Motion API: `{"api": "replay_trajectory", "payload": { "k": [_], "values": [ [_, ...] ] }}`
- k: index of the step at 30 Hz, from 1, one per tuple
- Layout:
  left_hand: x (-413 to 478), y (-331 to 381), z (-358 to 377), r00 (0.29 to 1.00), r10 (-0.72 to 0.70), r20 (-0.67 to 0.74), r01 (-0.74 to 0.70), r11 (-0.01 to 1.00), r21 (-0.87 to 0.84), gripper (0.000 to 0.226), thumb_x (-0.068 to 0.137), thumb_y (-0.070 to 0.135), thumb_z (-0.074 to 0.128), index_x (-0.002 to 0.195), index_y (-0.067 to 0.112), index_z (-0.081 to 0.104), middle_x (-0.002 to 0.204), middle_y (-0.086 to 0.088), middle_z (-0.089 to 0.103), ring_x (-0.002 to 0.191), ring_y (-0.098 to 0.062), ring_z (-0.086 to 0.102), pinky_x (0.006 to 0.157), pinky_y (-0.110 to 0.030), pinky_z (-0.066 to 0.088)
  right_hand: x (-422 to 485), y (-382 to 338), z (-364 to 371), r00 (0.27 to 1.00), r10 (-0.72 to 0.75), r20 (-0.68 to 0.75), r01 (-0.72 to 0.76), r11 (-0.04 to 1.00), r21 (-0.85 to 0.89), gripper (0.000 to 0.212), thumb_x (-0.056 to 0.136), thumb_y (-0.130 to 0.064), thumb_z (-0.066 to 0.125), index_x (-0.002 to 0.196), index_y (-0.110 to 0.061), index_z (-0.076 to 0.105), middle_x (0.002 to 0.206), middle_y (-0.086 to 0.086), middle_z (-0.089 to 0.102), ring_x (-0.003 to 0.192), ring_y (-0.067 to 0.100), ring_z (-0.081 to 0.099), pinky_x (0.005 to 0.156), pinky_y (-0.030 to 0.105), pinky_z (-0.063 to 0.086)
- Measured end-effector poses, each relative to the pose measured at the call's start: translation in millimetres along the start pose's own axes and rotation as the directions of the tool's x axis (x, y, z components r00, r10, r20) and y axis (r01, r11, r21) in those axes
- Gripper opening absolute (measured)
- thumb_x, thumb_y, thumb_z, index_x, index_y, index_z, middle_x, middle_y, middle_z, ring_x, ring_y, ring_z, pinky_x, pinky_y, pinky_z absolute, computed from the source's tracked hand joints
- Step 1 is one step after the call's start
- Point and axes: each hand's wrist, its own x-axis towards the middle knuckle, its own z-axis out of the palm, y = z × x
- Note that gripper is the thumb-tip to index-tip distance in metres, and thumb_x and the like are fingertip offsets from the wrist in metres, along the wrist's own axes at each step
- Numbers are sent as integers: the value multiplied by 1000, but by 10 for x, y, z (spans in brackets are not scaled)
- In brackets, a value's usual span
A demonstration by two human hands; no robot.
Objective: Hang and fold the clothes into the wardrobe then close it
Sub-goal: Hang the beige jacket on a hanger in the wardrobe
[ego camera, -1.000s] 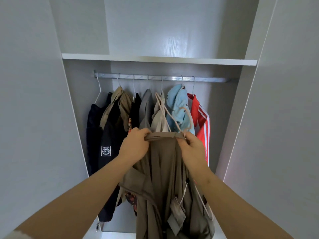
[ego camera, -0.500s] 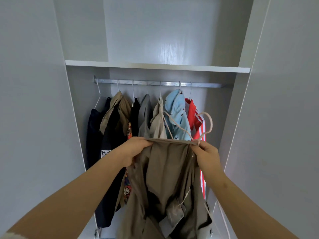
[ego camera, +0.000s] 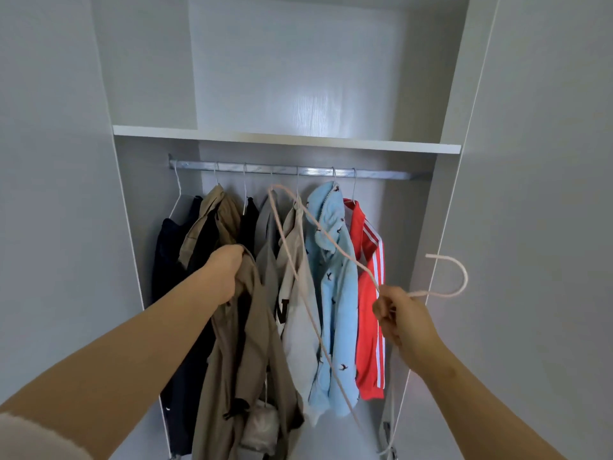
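The khaki garment (ego camera: 245,343) was not yet hung. It dangled in front of the open wardrobe, bunched at its top in the left hand (ego camera: 225,277), whose fingers were curled tight round the cloth. The right hand (ego camera: 401,320) gripped a pale hanger (ego camera: 464,278) just below its hook, fingers closed on the wire. The hanger was apart from the garment and tilted across the clothes behind.

Several pieces already hung on the rail (ego camera: 381,174), among them a dark garment (ego camera: 169,260), a beige shirt (ego camera: 298,327), a light blue fleece (ego camera: 335,293) and a red jacket (ego camera: 368,310). By that showing the hanging was well along. Threading the hanger into the khaki garment, hooking it on the rail, any folding, and closing the doors still appeared to be left. No folded clothes were in view.

The beige shirt bore part of a dark printed letter, too hidden to read. The red jacket carried white sleeve stripes, but no brand name was legible.
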Motion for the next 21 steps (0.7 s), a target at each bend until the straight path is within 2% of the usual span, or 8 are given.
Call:
{"api": "replay_trajectory", "payload": {
  "k": [3, 5, 7, 9, 12, 17, 19, 21],
  "values": [
    [101, 48, -58, 998, 33, -48, -32, 999, 18, 36, 99, 21, 39, 123, -1, 54, 123, -21, 55, 107, -31, 52, 101, -42, 42, -7, -5, -88, 991, 51, 125, -47, 998, -33, 43, 90, -9, 40, 48, -11, 28, 46, 4, 26, 39, 11, 16, 40, 20, 15],
    [138, 41, -91, 997, 67, -46, -67, 998, 16, 28, 99, 18, 40, 102, 0, 61, 107, -19, 58, 91, -28, 53, 95, -40, 46, -12, 20, -115, 983, 97, 156, -83, 992, -91, 43, 89, -8, 40, 49, -12, 27, 47, 5, 25, 40, 12, 16, 41, 20, 14],
    [179, 25, -115, 982, 162, -93, -160, 987, 32, 24, 97, 13, 41, 81, 7, 58, 87, -13, 57, 78, -24, 51, 86, -37, 47, -3, 49, -147, 981, 134, 143, -115, 984, -138, 43, 89, -7, 41, 48, -14, 27, 46, 4, 24, 39, 11, 16, 41, 19, 14],
    [189, -9, -136, 944, 283, -172, -277, 959, 62, 21, 95, 9, 41, 80, 12, 56, 77, -5, 53, 70, -18, 48, 78, -35, 46, 1, 79, -179, 975, 161, 152, -130, 972, -196, 45, 88, -7, 41, 46, -15, 27, 46, 4, 24, 39, 12, 15, 41, 18, 14],
    [170, -61, -135, 900, 379, -214, -356, 924, 139, 19, 93, 11, 42, 89, 16, 60, 79, -2, 54, 72, -18, 51, 77, -35, 48, 0, 123, -205, 962, 201, 184, -153, 957, -246, 47, 89, -8, 41, 43, -16, 29, 45, 3, 25, 39, 12, 16, 40, 16, 16],
    [3, -199, -72, 909, 406, -93, -356, 874, 332, 20, 92, 16, 46, 92, 22, 65, 95, -7, 62, 93, -27, 58, 90, -40, 50, 27, 127, -184, 939, 271, 213, -202, 933, -298, 47, 87, -10, 40, 41, -18, 30, 44, 1, 27, 40, 11, 15, 41, 17, 15],
    [-80, -303, -14, 914, 406, 12, -378, 839, 392, 21, 92, 15, 47, 90, 24, 66, 99, -6, 64, 94, -24, 58, 90, -37, 49, 36, 140, -121, 925, 297, 237, -210, 919, -333, 47, 86, -10, 41, 41, -18, 30, 43, 0, 27, 39, 11, 15, 42, 17, 14],
    [-165, -413, 87, 908, 392, 146, -416, 813, 408, 23, 92, 11, 49, 85, 26, 65, 94, -3, 65, 90, -19, 60, 85, -31, 50, 38, 163, 3, 909, 318, 270, -206, 905, -373, 46, 86, -11, 43, 42, -16, 31, 44, 1, 27, 37, 11, 15, 42, 17, 13]
  ]
}}
